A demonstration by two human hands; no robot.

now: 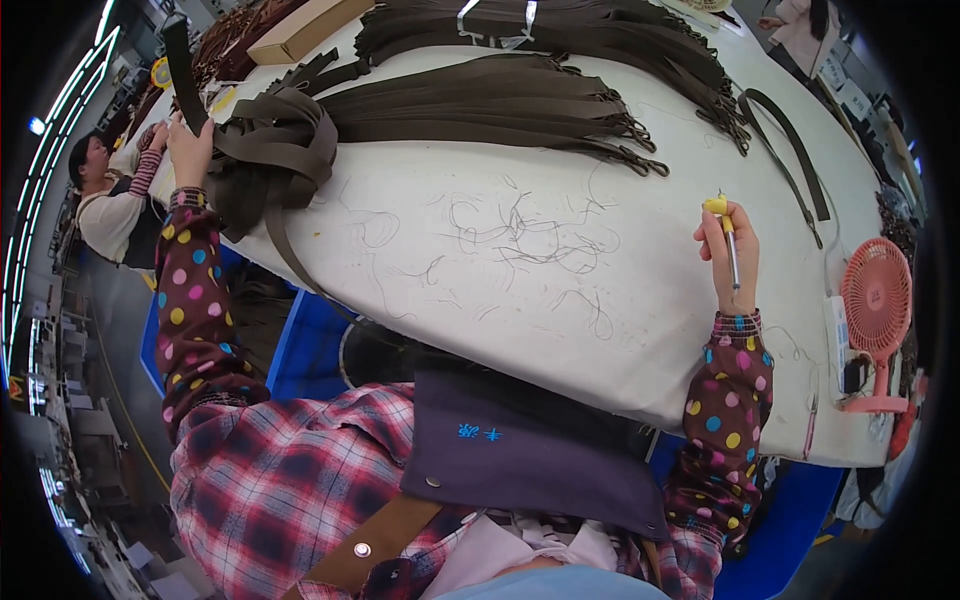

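At the left edge of the table, my left hand (190,152) is closed on a dark olive webbing strap (184,80), whose end sticks up above the fingers. Beside that hand lies a tangled heap of the same webbing (275,150), with one length hanging over the table's front edge. On the right, my right hand (738,250) is raised over the tabletop, fingers wrapped round a slim tool (730,238) with a yellow head and a silver shaft. A small point shows above the yellow part; its exact kind is unclear.
Loose thread ends (530,235) litter the white table (460,300). Bundled straps with hooks (480,100) lie behind, with a tied bundle (560,25) farther back. A single strap (790,150) and a pink fan (877,300) are at right. Blue bins (305,345) stand below. A co-worker (115,200) works at left.
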